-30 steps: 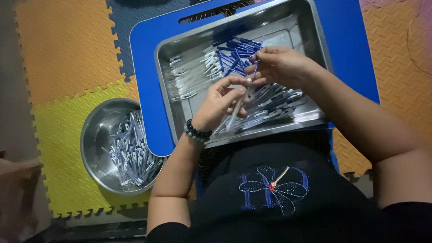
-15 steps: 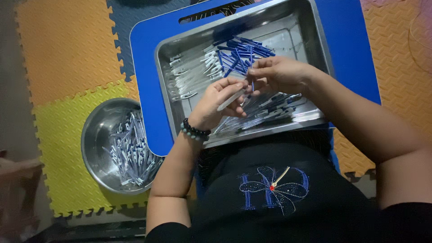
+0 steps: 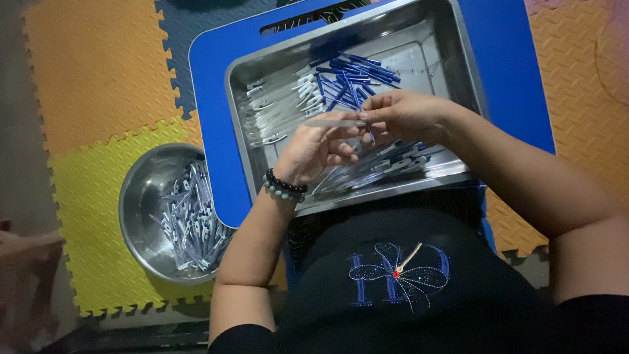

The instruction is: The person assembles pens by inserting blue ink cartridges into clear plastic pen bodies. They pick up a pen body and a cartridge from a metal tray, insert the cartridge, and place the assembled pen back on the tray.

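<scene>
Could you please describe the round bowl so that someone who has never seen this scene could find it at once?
Start at the big blue board carrying the rectangular steel tray. To its left, on the yellow foam mat, sits the round steel bowl. It is the only round container, holding a heap of pale pen parts.
</scene>
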